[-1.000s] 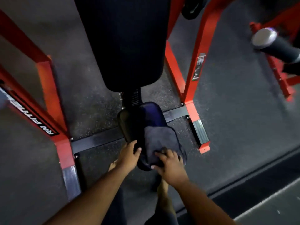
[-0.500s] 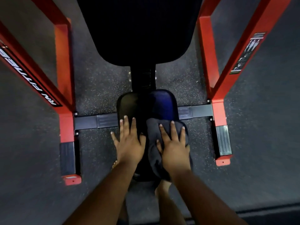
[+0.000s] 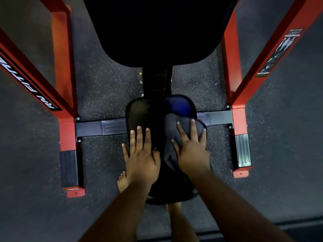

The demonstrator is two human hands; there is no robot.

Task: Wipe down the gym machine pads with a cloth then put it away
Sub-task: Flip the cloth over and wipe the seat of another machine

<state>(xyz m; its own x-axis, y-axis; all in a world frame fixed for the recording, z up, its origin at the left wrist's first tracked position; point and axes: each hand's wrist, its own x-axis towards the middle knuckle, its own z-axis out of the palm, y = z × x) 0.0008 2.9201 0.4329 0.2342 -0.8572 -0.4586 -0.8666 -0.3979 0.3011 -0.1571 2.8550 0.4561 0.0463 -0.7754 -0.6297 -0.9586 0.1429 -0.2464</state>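
Head view: dark cloth (image 3: 176, 137) spread over the right half of the small black seat pad (image 3: 145, 112), pressed flat under the right hand (image 3: 191, 151), fingers straight and splayed. Beside it on the pad's left half, left hand (image 3: 141, 159) flat, fingers straight, holding nothing. Beyond the pad, larger black back pad (image 3: 157, 28); either side of it, red frame legs (image 3: 67, 131).

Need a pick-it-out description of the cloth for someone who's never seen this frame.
Between the two red steel frame legs sits a small black padded seat, below the large black back pad. The dark grey fabric cloth lies on the seat's right half under the flat right hand. It alone is wrinkled and matte; the left hand rests on bare pad.
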